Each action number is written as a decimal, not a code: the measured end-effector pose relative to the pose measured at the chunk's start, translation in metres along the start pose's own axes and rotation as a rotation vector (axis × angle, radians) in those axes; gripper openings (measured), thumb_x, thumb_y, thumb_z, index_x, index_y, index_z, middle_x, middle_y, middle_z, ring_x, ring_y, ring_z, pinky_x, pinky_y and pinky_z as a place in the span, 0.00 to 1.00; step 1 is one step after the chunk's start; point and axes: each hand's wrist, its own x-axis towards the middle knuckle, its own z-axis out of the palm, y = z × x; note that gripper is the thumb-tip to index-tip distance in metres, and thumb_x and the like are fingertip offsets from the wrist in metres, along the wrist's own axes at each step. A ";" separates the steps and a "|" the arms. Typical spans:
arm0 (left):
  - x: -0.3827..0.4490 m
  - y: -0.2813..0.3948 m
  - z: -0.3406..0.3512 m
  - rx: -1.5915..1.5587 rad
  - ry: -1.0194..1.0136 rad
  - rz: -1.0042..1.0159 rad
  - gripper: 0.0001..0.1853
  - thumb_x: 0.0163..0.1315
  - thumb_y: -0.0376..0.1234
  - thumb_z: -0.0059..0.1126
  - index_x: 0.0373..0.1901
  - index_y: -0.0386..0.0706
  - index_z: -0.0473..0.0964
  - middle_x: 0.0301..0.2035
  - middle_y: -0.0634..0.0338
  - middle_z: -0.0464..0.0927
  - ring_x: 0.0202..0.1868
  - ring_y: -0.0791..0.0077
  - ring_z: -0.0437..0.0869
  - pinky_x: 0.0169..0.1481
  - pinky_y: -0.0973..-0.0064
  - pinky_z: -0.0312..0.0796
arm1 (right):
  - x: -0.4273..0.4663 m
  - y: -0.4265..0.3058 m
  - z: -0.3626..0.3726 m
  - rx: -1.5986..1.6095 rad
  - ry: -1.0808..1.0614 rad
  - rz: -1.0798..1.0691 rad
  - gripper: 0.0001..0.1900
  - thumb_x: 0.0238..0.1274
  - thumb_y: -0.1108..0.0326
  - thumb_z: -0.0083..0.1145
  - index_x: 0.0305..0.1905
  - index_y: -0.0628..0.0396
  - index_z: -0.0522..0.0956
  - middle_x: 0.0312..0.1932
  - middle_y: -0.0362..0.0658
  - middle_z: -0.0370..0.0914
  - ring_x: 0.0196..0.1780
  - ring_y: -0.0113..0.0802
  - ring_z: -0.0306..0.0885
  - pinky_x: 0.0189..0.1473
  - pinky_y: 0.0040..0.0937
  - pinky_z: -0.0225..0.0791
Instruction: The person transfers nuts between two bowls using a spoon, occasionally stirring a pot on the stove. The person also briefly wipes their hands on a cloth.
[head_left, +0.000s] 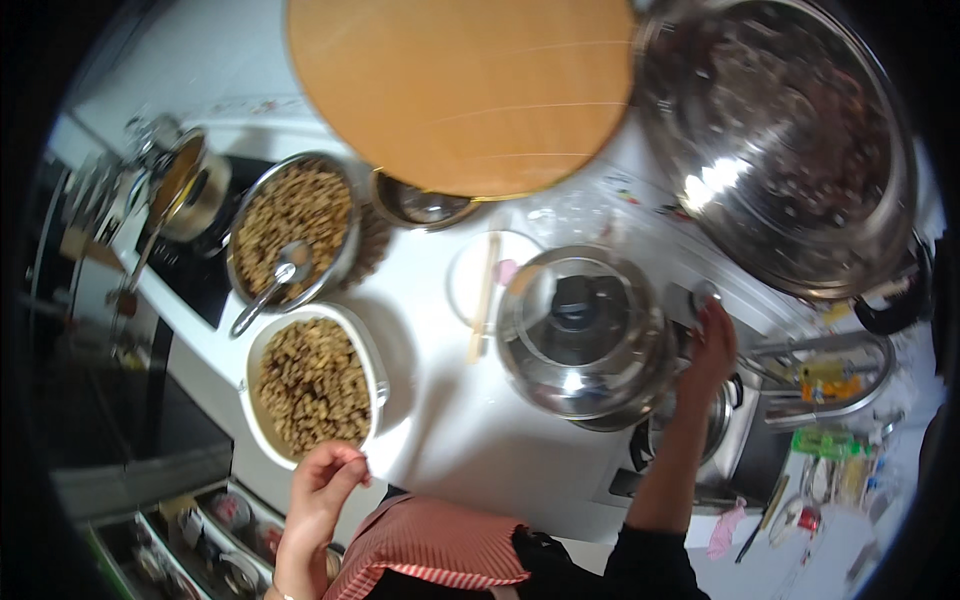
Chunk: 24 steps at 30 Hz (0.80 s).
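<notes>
My left hand (330, 480) has its fingers curled and the thumb laid against them, with no object visible in it. It is beside the near rim of a white plastic container (379, 375) filled with brown, nut-like pieces (319, 382). My right hand (712, 341) reaches past a stainless steel pot with a domed glass-and-steel lid (517, 330). Its fingertips meet a small shiny object (706, 291), too blurred to name; whether they grip it is unclear. Behind the white container, a steel bowl (349, 255) holds more such pieces, with a metal serving spoon (259, 307) on top.
A large round wooden board (465, 97) rises at the back, next to a big steel basin (795, 255). Light wooden sticks (484, 300) lie across a white plate (465, 277). To the right are a sink (754, 442) and faucet (874, 390); an open drawer (187, 532) is lower left.
</notes>
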 end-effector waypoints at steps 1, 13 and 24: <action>0.001 0.001 -0.002 0.001 -0.021 -0.008 0.02 0.66 0.23 0.55 0.38 0.36 0.73 0.31 0.61 0.77 0.35 0.77 0.79 0.43 0.79 0.72 | -0.010 0.008 -0.016 -0.015 0.042 -0.021 0.15 0.72 0.61 0.49 0.57 0.52 0.78 0.57 0.39 0.78 0.58 0.30 0.73 0.59 0.33 0.63; -0.011 -0.006 -0.117 -0.147 -0.286 0.121 0.09 0.70 0.26 0.51 0.50 0.35 0.73 0.41 0.58 0.80 0.42 0.76 0.80 0.51 0.77 0.73 | -0.193 -0.042 0.038 -0.099 -0.040 -0.145 0.12 0.75 0.64 0.46 0.52 0.55 0.78 0.48 0.37 0.79 0.48 0.21 0.73 0.49 0.21 0.65; 0.001 -0.003 -0.342 -0.157 -0.207 0.168 0.06 0.69 0.23 0.49 0.43 0.35 0.75 0.36 0.57 0.81 0.39 0.74 0.80 0.49 0.76 0.73 | -0.381 -0.053 0.206 -0.319 -0.455 -0.123 0.09 0.71 0.69 0.52 0.47 0.57 0.81 0.39 0.36 0.80 0.41 0.21 0.74 0.44 0.21 0.67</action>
